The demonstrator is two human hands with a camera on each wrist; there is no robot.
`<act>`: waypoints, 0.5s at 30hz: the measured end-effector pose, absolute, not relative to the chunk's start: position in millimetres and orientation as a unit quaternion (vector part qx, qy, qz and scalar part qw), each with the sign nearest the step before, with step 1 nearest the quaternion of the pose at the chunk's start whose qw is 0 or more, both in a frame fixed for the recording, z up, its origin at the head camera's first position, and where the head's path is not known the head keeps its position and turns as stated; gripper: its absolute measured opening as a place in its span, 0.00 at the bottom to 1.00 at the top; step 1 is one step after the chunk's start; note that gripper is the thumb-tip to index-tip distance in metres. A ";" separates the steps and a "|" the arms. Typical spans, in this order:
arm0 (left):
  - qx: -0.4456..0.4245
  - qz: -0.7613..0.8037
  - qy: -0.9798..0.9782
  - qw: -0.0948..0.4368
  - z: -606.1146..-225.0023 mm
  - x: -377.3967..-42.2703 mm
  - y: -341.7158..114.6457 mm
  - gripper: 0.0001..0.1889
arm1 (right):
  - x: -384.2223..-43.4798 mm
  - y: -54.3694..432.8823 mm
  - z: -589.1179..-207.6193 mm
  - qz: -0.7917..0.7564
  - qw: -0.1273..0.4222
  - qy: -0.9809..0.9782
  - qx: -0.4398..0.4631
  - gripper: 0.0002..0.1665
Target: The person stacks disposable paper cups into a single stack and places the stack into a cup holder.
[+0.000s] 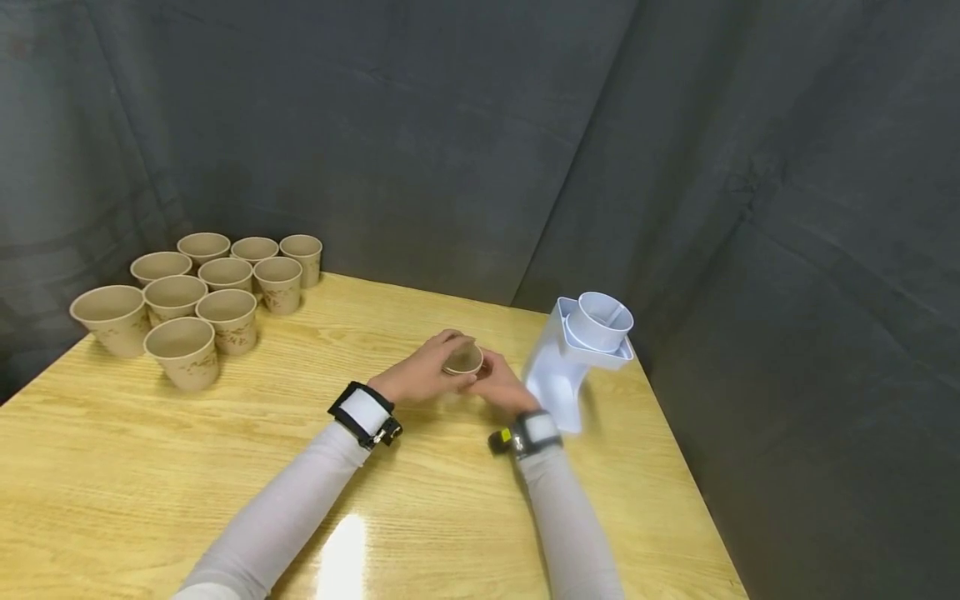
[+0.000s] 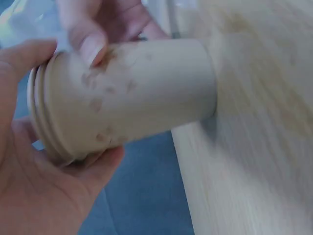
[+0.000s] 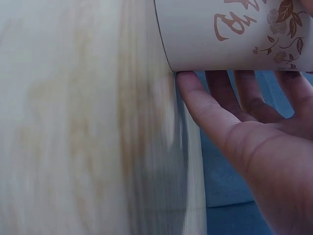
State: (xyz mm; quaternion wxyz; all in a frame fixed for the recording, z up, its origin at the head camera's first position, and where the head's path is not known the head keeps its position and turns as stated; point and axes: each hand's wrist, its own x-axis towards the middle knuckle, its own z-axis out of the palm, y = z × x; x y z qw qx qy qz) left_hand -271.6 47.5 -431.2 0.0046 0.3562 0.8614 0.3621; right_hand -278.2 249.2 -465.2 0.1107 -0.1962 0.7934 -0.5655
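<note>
A short stack of tan paper cups (image 1: 463, 359) is held upright between both hands near the middle of the table. Closely nested rims show on the stack (image 2: 51, 105) in the left wrist view, and its base is right at the tabletop. My left hand (image 1: 429, 372) grips the stack around the rims, thumb and fingers on opposite sides. From the other side my right hand (image 1: 501, 384) holds the wall of the stack. In the right wrist view the fingers (image 3: 195, 93) lie against the printed side of the cup (image 3: 234, 39), near its base.
Several separate paper cups (image 1: 191, 372) stand upright in rows at the back left. A white plastic stand with a round tube on top (image 1: 600, 337) is just right of my right hand. Dark curtains (image 1: 420, 142) hang along the back and right edges of the wooden table (image 1: 420, 517).
</note>
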 end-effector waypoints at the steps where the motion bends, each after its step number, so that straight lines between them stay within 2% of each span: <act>1: 0.355 0.372 0.858 0.019 -429.8 -273.1 44.2 0.39 | -278.3 249.1 -465.8 -0.568 0.110 0.791 -0.199 0.31; 5: 0.347 0.380 0.856 0.051 -423.1 -278.5 28.9 0.43 | -277.8 247.0 -465.1 -0.578 0.114 0.783 -0.199 0.32; 10: 0.325 0.346 0.878 0.059 -414.2 -283.6 5.5 0.41 | -276.8 244.5 -461.3 -0.579 0.123 0.785 -0.183 0.37; 15: 0.286 0.323 0.901 0.052 -407.9 -288.0 -20.1 0.40 | -266.7 241.0 -445.0 -0.569 0.130 0.791 -0.183 0.37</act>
